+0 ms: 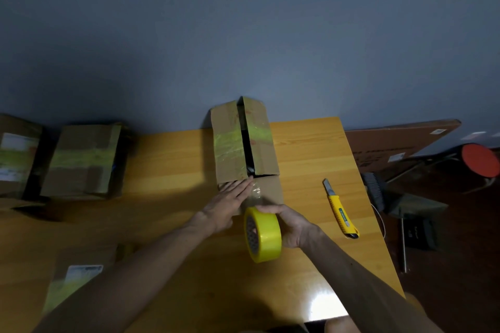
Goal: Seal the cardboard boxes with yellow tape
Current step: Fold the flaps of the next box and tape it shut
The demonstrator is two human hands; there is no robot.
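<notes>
A cardboard box stands on the wooden table, its two top flaps folded down with a dark gap between them and old yellowish tape across. My left hand lies flat with fingers spread on the box's near face, pressing a strip of tape there. My right hand grips a roll of yellow tape held on edge just in front of the box, its strip running up to the near face.
A yellow utility knife lies on the table right of the box. Two taped boxes stand at the far left; another box sits near left. A chair with a red seat and a leaning board are off the table's right edge.
</notes>
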